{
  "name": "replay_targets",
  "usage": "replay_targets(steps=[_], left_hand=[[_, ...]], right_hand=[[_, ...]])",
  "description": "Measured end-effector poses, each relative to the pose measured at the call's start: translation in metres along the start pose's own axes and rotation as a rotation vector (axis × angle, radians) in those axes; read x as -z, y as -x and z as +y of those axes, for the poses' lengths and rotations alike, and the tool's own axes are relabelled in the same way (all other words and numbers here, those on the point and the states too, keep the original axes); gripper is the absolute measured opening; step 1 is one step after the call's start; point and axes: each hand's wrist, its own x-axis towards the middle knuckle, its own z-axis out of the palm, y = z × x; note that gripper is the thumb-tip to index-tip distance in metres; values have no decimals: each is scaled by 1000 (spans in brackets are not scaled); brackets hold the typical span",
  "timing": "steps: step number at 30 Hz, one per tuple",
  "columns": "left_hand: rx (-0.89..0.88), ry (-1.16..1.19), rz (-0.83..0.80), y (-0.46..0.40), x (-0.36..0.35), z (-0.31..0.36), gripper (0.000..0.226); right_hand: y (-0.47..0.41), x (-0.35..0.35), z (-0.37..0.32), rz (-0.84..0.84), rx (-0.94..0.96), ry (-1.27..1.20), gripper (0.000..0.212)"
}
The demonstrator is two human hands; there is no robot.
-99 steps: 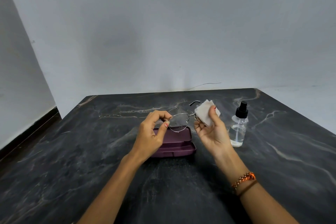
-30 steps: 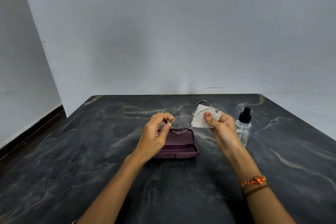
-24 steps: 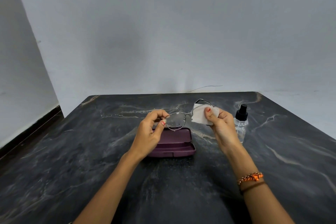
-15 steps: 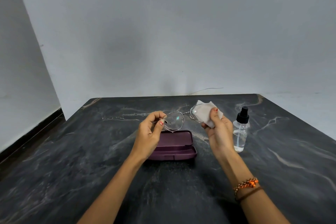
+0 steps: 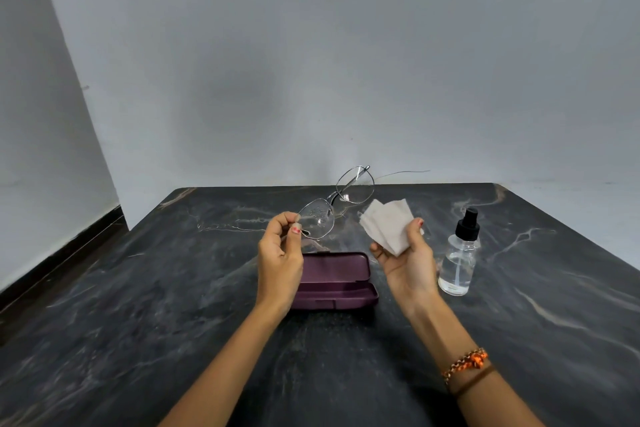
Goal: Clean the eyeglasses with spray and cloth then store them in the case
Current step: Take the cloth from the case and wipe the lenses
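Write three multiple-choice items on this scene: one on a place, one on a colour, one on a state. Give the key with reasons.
1. Where does the spray bottle stand?
A. right of the case
B. inside the case
C. left of the case

2. What colour is the case?
A. white
B. dark purple
C. green

3. How is the case?
A. shut
B. open and holding the eyeglasses
C. open, no eyeglasses inside

Key: 1 A, the bottle stands beyond the right hand. 2 B, shell and lid are plum. 3 C, the left hand pinches the eyeglasses in the air; the right grips the cloth.
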Motion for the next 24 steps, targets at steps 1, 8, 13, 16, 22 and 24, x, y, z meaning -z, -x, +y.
replay_targets(steps=[1, 8, 13, 16, 22, 24], left_hand=[[-3, -2, 15, 1, -1, 0, 32], [-10, -33, 23, 7, -6, 6, 30], [-4, -71, 8, 13, -9, 9, 25], [-9, -85, 2, 15, -11, 11, 25], [-12, -109, -13, 17, -11, 11, 17], [-17, -113, -16, 17, -12, 11, 17]], right_hand=[[1, -1, 4, -12, -11, 6, 33], [9, -3, 22, -95, -102, -39, 34], [10, -3, 27, -108, -110, -71, 34], [12, -4, 29, -116, -122, -67, 34], [16, -5, 28, -129, -154, -94, 34], [17, -6, 27, -142, -153, -99, 34]])
